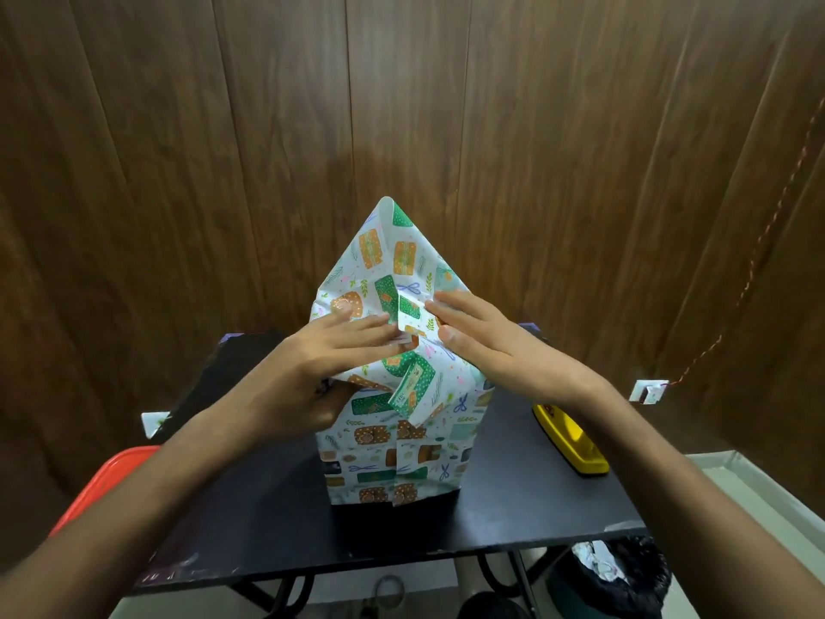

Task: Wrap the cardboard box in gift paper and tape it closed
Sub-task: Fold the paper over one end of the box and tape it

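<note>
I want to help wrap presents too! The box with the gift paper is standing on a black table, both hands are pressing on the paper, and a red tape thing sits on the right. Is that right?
Almost. The tape dispenser on the right is yellow, not red, as the head view shows. The rest holds: the wrapped box stands on the black table, and the left hand and right hand press on the gift paper.

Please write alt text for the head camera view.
Both hands, left hand and right hand, press flat on folded gift paper atop a wrapped box standing on a black table; a yellow tape dispenser lies right.

No text can be read; print on the gift paper [395,444] flap is too blurred.
</note>
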